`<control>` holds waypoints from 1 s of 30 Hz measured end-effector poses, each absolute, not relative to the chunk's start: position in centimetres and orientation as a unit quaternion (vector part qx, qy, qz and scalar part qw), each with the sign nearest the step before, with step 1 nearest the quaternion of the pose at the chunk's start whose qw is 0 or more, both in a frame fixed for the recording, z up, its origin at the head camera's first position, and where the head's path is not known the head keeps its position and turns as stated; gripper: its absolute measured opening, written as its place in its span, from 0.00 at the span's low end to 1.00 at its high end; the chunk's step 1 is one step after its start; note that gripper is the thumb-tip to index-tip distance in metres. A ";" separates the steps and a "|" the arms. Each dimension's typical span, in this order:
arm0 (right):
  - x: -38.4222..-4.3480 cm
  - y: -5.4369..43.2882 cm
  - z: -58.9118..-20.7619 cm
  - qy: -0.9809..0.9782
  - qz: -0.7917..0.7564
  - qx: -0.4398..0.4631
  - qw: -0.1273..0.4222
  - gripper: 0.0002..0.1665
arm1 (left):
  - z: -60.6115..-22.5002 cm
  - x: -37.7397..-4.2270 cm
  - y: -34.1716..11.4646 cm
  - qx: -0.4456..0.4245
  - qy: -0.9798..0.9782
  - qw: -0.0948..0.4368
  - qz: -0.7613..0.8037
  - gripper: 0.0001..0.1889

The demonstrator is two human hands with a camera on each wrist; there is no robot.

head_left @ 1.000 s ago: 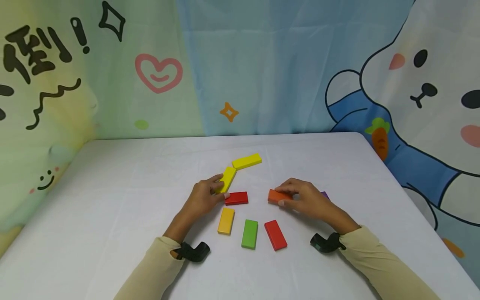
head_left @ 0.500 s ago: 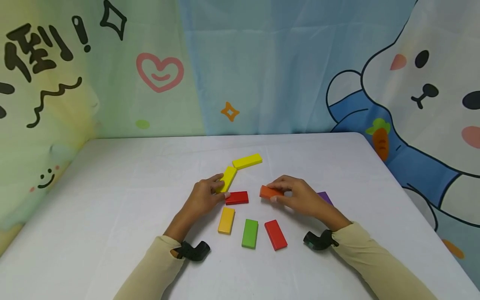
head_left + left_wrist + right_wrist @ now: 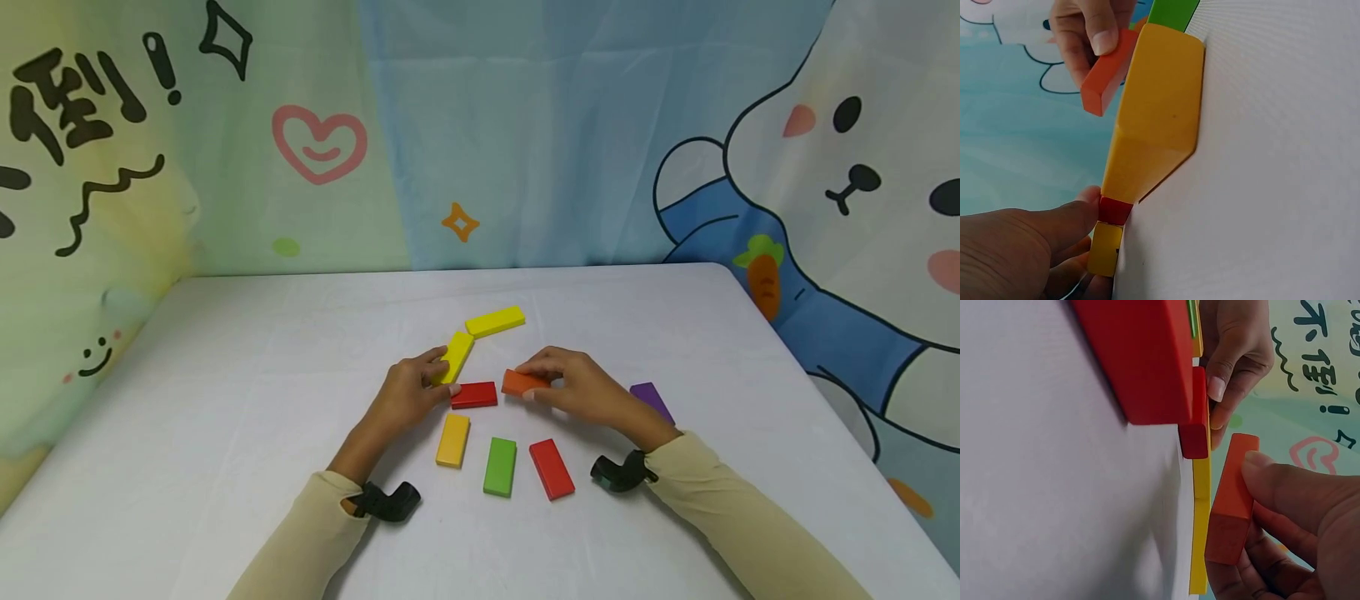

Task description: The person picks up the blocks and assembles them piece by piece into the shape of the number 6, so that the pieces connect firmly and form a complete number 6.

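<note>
My left hand (image 3: 442, 377) pinches the near end of a yellow block (image 3: 457, 355) lying flat on the white table (image 3: 247, 367); its thumb tip touches the left end of a red block (image 3: 474, 394). In the left wrist view the thumb (image 3: 1054, 228) lies along that red block (image 3: 1114, 210) and the yellow block (image 3: 1105, 251). My right hand (image 3: 531, 382) pinches an orange block (image 3: 514, 382) between thumb and fingers, just right of the red block. In the right wrist view the orange block (image 3: 1232, 500) is lifted off the table, tilted, a small gap from the red block (image 3: 1194, 422).
A second yellow block (image 3: 494, 321) lies beyond, touching the first. Nearer me lie an orange-yellow block (image 3: 453, 440), a green block (image 3: 499, 467) and another red block (image 3: 551, 469). A purple block (image 3: 651, 400) lies right of my right hand. Printed curtains hang behind the table.
My right hand has carried the orange block leftward, close to the red block, and uncovered the purple block. My left hand has stayed put.
</note>
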State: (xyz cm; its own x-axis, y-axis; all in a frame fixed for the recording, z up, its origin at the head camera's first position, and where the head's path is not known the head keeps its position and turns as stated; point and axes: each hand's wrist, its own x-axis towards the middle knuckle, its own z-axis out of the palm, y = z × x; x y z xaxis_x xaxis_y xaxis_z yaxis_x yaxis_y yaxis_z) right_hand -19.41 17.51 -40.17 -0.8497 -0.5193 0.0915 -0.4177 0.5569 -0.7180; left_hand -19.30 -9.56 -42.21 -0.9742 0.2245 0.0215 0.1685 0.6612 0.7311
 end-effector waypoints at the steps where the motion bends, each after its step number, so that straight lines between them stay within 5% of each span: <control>1: -19.4 17.4 -40.1 0.879 -0.389 -0.267 0.069 0.20 | -42.2 -19.3 -9.6 0.108 0.910 0.035 0.400 0.26; 30: -20.5 16.4 -41.1 0.897 -0.329 -0.283 0.089 0.19 | -42.2 -19.4 -9.7 0.105 0.905 0.040 0.411 0.25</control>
State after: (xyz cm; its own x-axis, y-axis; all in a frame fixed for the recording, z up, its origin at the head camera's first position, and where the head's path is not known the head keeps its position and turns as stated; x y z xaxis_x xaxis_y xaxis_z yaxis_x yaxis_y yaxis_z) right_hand -20.47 16.36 -41.10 -0.8240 -0.5659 0.0273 -0.4494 0.6234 -0.6399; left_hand -19.37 -9.71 -42.15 -0.9748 0.2224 0.0144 0.1571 0.6399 0.7523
